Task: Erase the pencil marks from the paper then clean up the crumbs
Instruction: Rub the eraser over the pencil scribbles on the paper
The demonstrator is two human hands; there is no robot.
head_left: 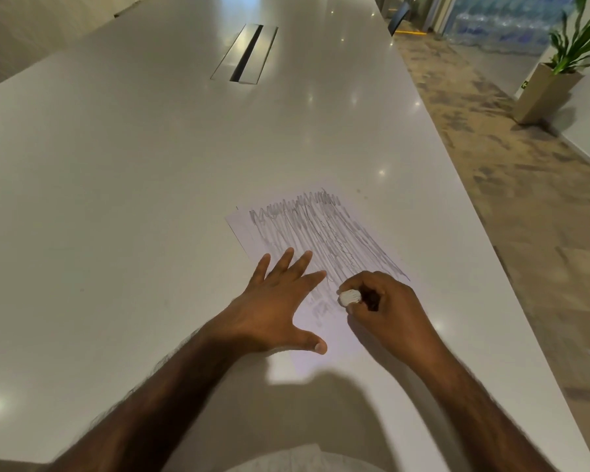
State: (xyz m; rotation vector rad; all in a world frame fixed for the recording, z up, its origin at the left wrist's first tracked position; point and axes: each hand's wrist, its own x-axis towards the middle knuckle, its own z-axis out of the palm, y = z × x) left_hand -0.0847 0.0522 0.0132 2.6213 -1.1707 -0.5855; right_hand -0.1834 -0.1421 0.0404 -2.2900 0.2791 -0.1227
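Pinned the paper [321,332] near the right edge of the table [116,199] with the left hand [276,308], fingers straight and spread flat on the sheet's left side. Clamped a white eraser [349,297] in the right hand [389,311], fingers curled round it, tip touching the paper at the near end of the pencil marks [321,233] (fainter and smudged just there).
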